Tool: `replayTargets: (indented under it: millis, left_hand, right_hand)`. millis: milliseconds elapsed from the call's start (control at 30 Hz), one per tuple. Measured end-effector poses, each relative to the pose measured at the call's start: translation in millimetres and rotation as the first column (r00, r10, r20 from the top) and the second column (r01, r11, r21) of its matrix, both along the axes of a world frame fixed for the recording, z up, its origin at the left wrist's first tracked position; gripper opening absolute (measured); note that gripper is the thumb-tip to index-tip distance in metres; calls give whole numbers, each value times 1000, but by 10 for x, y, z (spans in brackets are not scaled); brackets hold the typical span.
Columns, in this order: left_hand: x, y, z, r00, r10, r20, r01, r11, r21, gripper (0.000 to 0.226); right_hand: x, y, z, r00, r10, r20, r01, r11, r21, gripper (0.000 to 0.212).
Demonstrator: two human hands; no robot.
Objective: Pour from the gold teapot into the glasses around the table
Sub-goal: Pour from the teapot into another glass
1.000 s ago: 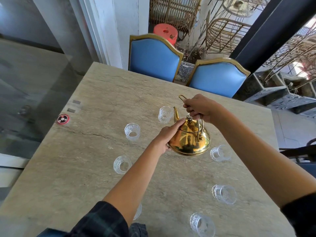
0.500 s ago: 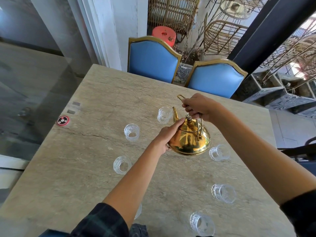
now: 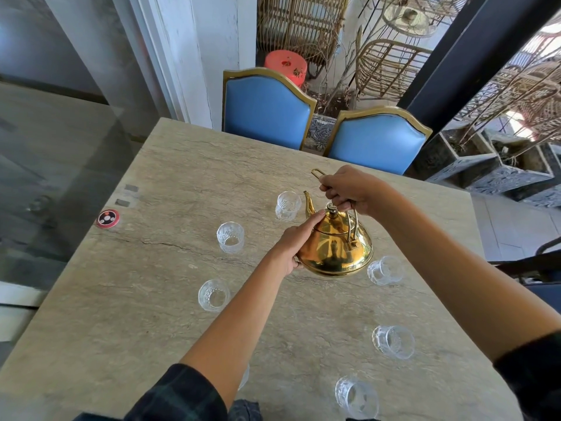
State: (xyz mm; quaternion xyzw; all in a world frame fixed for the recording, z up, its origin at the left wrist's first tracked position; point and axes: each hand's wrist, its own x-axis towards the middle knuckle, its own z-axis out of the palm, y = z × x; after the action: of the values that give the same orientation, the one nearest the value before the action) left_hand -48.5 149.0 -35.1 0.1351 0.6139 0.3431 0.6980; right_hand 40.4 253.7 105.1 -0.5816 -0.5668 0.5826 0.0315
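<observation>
Right hand (image 3: 349,189) has its fingers curled tight round the handle of the gold teapot (image 3: 335,246), holding it up over the middle of the stone table (image 3: 151,299), spout tipped toward the far glass (image 3: 287,205). Left hand (image 3: 296,243) lies with straight fingers pressed along the pot's side and lid, thumb underneath. More clear glasses ring it, like the left one (image 3: 230,237) and the right one (image 3: 385,270).

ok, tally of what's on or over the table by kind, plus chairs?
Clear glasses: 7, one mostly hidden behind the left forearm
Gold teapot: 1
Red round disc: 1
Blue chairs: 2
Total: 11
</observation>
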Motion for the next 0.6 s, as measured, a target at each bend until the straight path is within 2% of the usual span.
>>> replayTargets:
  millis: [600]
  left_hand:
    - [42, 49, -47, 1000, 5, -4, -5, 1000, -1, 86]
  right_hand:
    - [30, 38, 8, 1000, 17, 1, -17, 1000, -6, 27]
